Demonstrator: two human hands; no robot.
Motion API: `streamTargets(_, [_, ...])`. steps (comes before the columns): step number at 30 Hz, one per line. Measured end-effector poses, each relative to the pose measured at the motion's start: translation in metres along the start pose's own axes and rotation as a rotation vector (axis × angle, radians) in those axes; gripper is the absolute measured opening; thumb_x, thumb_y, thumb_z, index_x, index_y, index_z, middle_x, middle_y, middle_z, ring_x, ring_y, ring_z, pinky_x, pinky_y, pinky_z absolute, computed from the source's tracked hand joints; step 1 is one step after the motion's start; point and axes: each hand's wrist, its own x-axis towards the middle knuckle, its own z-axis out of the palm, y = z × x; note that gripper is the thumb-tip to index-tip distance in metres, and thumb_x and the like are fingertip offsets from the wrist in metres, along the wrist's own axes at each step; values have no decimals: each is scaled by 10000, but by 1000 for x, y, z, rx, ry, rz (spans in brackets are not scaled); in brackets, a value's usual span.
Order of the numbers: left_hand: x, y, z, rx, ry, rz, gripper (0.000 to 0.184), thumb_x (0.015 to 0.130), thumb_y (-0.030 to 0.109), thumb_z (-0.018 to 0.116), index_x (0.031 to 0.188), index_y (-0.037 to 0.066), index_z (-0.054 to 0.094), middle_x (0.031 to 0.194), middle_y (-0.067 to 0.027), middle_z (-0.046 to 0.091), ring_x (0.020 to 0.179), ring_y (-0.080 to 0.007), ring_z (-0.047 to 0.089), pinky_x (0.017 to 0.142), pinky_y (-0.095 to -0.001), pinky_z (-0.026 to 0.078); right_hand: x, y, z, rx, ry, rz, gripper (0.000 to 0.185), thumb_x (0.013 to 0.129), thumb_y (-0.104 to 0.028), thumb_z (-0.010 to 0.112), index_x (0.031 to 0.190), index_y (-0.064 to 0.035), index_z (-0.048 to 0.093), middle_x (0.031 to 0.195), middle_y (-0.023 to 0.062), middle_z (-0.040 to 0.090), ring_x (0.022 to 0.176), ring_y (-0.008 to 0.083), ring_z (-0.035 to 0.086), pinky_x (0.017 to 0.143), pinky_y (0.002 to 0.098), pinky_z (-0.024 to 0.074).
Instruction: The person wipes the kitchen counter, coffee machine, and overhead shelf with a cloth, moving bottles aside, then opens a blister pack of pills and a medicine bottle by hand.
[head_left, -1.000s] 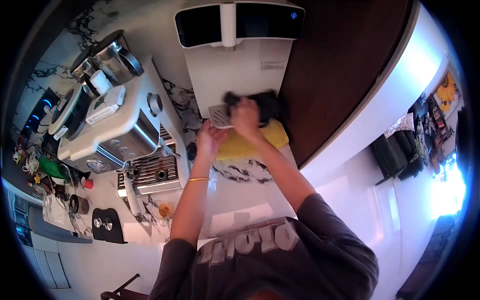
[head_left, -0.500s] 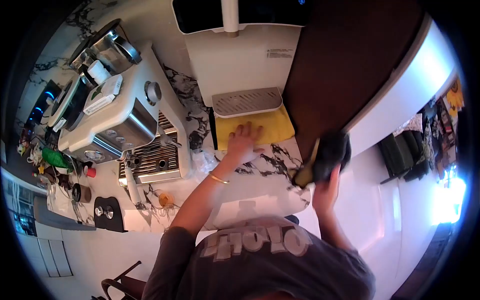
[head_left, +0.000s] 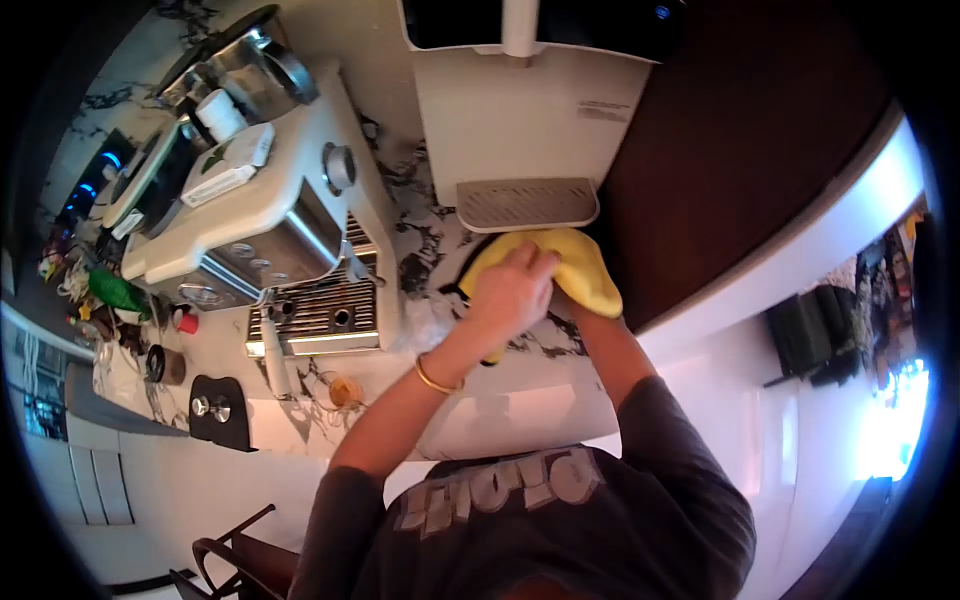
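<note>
Marble-veined counter (head_left: pixel 550 340) beneath yellow cloth (head_left: pixel 585 265), dark brown panel (head_left: pixel 730 140) alongside

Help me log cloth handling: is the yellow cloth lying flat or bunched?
Bunched: the yellow cloth bulges in folds under the left hand and drapes over the right wrist.

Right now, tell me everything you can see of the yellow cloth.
The yellow cloth looks soft, with a dark strip along its left edge. It is bunched and folded rather than flat, just in front of the slotted tray, over the marbled counter. The left hand touches its top; the right forearm disappears beneath it.
</note>
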Motion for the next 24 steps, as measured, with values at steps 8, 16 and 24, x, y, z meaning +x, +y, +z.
streamTargets(8, [-25,17,-36,45,82,108,443,614,52,672,1045,96,578,947,-103,540,754,-262,592,605,-343,504,-58,-20,12,-77,10,-126,518,886,-322,458,1330,-67,376,1399,192,315,1297,337,292,1026,441,287])
streamTargets(16, [-16,29,-42,69,139,110,440,601,-2,639,1030,92,609,955,-116,566,744,-270,605,621,-339,514,-20,-39,30,13,33,-192,550,889,-320,460,1358,-69,319,1416,178,294,1306,340,275,1053,442,249])
streamTargets(24, [27,40,-50,172,511,369,479,610,74,673,1080,133,601,947,-99,541,667,-240,577,542,-325,487,-63,-91,-17,575,-17,-262,587,892,-317,462,1387,-71,263,1434,164,272,1314,343,258,1080,442,212])
